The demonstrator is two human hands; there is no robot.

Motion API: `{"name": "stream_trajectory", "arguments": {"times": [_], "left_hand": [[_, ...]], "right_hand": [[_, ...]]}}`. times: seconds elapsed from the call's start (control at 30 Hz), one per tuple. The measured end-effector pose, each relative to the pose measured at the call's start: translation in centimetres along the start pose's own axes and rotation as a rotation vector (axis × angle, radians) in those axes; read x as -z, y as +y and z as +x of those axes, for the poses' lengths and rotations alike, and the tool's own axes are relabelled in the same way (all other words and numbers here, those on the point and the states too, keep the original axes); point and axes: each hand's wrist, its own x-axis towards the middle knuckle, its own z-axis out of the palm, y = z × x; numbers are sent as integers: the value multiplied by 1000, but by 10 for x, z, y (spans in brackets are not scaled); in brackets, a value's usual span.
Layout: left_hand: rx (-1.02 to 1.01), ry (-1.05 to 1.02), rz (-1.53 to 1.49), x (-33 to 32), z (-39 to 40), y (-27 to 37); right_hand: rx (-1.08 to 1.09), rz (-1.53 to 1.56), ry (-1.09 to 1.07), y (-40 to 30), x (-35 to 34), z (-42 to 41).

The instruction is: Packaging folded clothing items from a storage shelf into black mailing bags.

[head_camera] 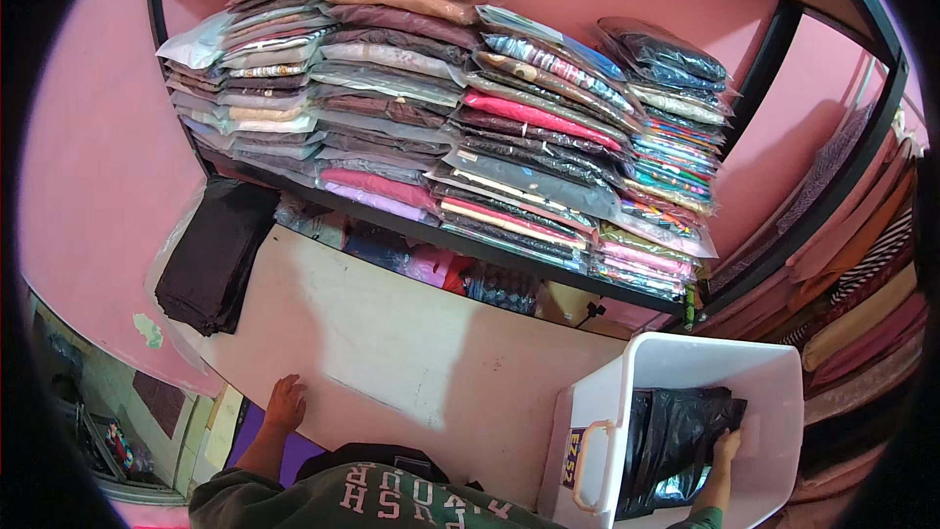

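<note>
My right hand (727, 447) is inside a white plastic bin (716, 353) and grips the edge of a black plastic package (694, 426). Several such black packages stand side by side in the bin; their lower parts are partly hidden by the bin wall and my arm. At the near left edge of a pale tabletop (389, 316), my left hand (286, 402) holds nothing, its fingers loosely curled and apart. Farther off on the table's left end lies a stack of folded black cloth (217, 257), with clear plastic beside it.
Behind the table, a black-framed shelf (440, 235) bears tall stacks of fabric in clear plastic bags (389, 88). Under it are more wrapped goods (433, 264). Folded fabrics (859, 338) hang at the right. A pink wall (95, 184) bounds the left side.
</note>
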Motion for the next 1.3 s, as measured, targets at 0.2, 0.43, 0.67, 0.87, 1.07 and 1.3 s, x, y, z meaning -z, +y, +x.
{"name": "stream_trajectory", "arguments": {"times": [0.2,0.43,0.67,0.87,1.07,1.3], "left_hand": [[0,-10,-22,0,5,3],[-15,20,-30,0,10,-15],[-93,161,-154,-21,14,-46],[-102,113,-176,-11,19,-54],[-101,69,-264,-7,44,-77],[-75,375,-293,21,73,-130]], "right_hand": [[-5,-147,3,-79,27,-55],[63,-174,-561,-64,22,-30],[443,-260,-581,-35,114,36],[507,95,-130,-121,222,-18],[711,399,275,-269,328,-194],[950,570,-117,-361,208,-334]]}}
